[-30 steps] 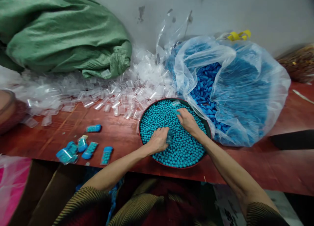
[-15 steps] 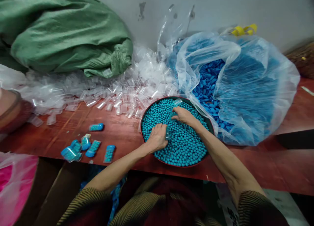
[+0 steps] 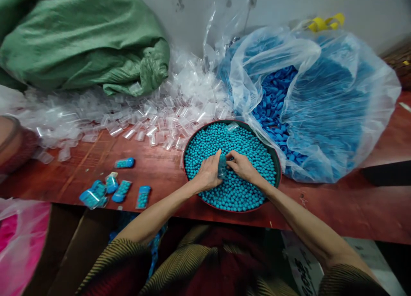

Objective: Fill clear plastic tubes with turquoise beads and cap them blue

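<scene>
The left hand [image 3: 207,174] grips a small clear container [image 3: 221,166] between thumb and fingers, low over the blue beads [image 3: 237,193] that fill a round basin [image 3: 278,176]. The right hand [image 3: 242,165] has moved since the earlier frame: it was higher up and apart from the container, and now its curled fingertips are right beside it, over the middle of the beads. Whether those fingers pinch beads or touch the container is hard to tell, as the spot is small and blurred.

Another clear piece [image 3: 232,126] still lies on the beads near the basin's far rim. The basin sits on the red table [image 3: 173,180] — just behind it and to the right, a translucent bag [image 3: 334,103] stands open on blue caps [image 3: 274,99]. To the left, empty clear containers [image 3: 154,120] spread across the table in front of a green sack [image 3: 83,39]. Nearer the left forearm lie several capped containers [image 3: 143,197] with blue beads inside, some in a loose cluster, in the same arrangement as before.
</scene>
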Tool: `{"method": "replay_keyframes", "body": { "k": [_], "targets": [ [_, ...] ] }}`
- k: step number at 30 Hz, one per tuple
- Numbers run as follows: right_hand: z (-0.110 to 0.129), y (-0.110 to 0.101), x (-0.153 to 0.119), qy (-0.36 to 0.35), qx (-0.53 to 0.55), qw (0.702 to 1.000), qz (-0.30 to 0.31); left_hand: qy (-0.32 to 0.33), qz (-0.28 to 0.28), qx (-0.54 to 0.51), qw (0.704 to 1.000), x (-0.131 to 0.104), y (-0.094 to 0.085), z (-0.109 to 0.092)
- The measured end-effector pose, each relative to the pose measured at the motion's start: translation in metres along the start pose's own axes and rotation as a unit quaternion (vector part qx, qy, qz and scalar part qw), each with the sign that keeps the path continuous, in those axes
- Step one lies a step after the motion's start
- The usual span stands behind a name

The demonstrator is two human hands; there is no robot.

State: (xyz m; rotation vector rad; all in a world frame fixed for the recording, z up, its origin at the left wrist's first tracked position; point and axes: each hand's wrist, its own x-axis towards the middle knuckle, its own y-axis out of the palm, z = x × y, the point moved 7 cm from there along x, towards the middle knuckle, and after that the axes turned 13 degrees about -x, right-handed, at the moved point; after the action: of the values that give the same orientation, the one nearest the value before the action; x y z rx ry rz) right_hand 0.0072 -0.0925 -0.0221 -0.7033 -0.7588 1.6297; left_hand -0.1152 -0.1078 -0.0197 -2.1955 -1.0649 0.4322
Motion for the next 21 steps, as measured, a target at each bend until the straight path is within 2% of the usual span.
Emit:
{"method": "replay_keyframes", "body": {
  "k": [3,7,10,13,15,17,19,21],
  "targets": [
    [-0.001,0.004,-0.003,0.006,-0.014,1.000,0.006,-0.009,0.037,0.013,0.999,0.002,0.002,-0.002],
    [0.012,0.008,-0.008,-0.041,-0.193,0.980,0.013,-0.059,0.067,0.053,0.995,0.008,0.005,-0.007],
    [0.020,0.006,-0.019,-0.053,-0.286,0.957,0.007,-0.076,0.017,0.071,0.994,0.006,0.000,-0.013],
    [0.026,0.003,-0.034,-0.070,-0.339,0.938,-0.017,-0.060,-0.046,0.066,0.995,-0.001,-0.014,-0.017],
    [0.039,0.015,-0.045,-0.150,-0.357,0.922,0.003,-0.052,-0.076,0.060,0.994,-0.006,-0.029,-0.014],
    [0.062,0.037,-0.056,-0.288,-0.343,0.893,0.034,-0.064,-0.103,0.063,0.991,-0.009,-0.045,-0.005],
    [0.087,0.061,-0.061,-0.408,-0.308,0.859,0.037,-0.082,-0.121,0.066,0.987,-0.009,-0.059,0.005],
    [0.104,0.081,-0.050,-0.449,-0.286,0.846,0.017,-0.090,-0.127,0.057,0.986,-0.006,-0.065,0.014]
  ]
}}
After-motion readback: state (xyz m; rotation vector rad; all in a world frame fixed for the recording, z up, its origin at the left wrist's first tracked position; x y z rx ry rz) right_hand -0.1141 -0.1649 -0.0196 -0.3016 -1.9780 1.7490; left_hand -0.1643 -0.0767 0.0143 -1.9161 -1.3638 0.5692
